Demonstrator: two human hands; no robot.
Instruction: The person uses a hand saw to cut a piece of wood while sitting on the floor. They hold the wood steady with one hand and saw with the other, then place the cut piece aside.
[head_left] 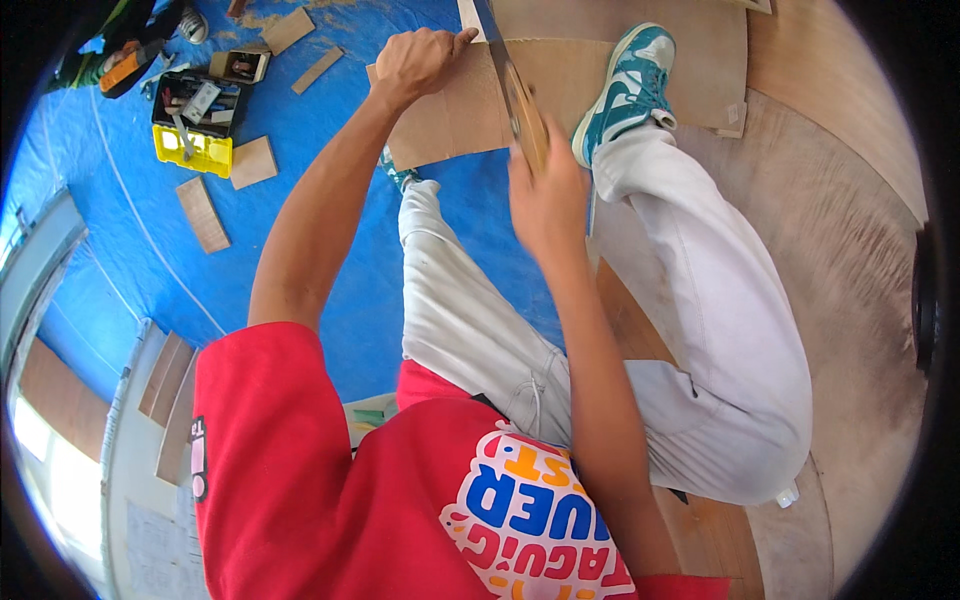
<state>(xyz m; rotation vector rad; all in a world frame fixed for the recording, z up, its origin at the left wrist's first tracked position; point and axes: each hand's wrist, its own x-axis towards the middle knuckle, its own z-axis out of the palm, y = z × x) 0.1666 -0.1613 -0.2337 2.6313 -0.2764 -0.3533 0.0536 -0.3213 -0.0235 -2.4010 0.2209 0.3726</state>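
My right hand is wrapped around the wooden handle of a handsaw. The long blade runs up and away past the top edge of the picture, over a brown sheet that looks like thin wood or cardboard. At the sheet's left side is my left hand, its fingers curled under and out of sight. Its thumb points right, against a pale strip beside the blade. Whatever these fingers hold is hidden. My right shoe, green and white, stands at the sheet's right part.
A black and yellow toolbox with tools lies on the blue tarp. Around it are loose wood pieces. Part of another person shows at the far left. Wooden boarding spreads to the right. My left shoe touches the tarp.
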